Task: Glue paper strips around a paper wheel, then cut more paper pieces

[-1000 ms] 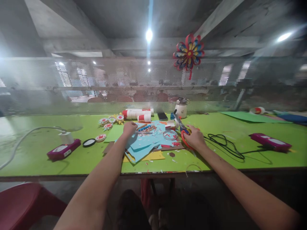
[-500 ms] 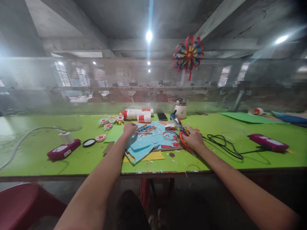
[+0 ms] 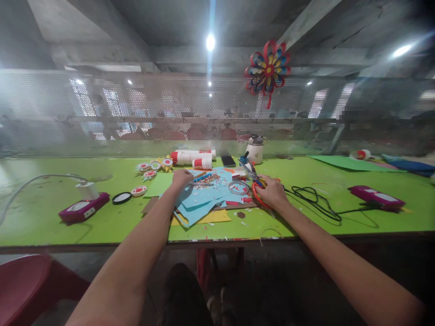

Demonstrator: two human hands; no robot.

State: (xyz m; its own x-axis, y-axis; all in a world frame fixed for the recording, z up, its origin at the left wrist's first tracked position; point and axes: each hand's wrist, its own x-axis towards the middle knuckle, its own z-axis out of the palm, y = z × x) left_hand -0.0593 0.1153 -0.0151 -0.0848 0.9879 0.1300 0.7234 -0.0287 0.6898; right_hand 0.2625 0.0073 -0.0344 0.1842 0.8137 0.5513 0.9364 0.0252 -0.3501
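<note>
My right hand (image 3: 272, 192) grips red-handled scissors (image 3: 254, 181) whose blades point away toward the back of the green table (image 3: 50, 222). My left hand (image 3: 181, 178) rests fisted on a pile of light blue paper sheets (image 3: 200, 199) and colored scraps; whether it holds anything I cannot tell. A roll of clear tape (image 3: 238, 187) lies between the two hands. A yellow sheet (image 3: 210, 218) sticks out under the blue pile.
White and red glue sticks (image 3: 193, 158), a phone (image 3: 228, 160) and a white jar (image 3: 254, 151) stand at the back. Purple devices lie left (image 3: 83, 208) and right (image 3: 375, 197), with a black cable (image 3: 316, 201). Paper flower badges (image 3: 154, 166) sit left of center. A red chair (image 3: 30, 285) is at lower left.
The view shifted slightly; my right hand with the scissors drew a little left toward the paper pile. My left hand stayed on the paper.
</note>
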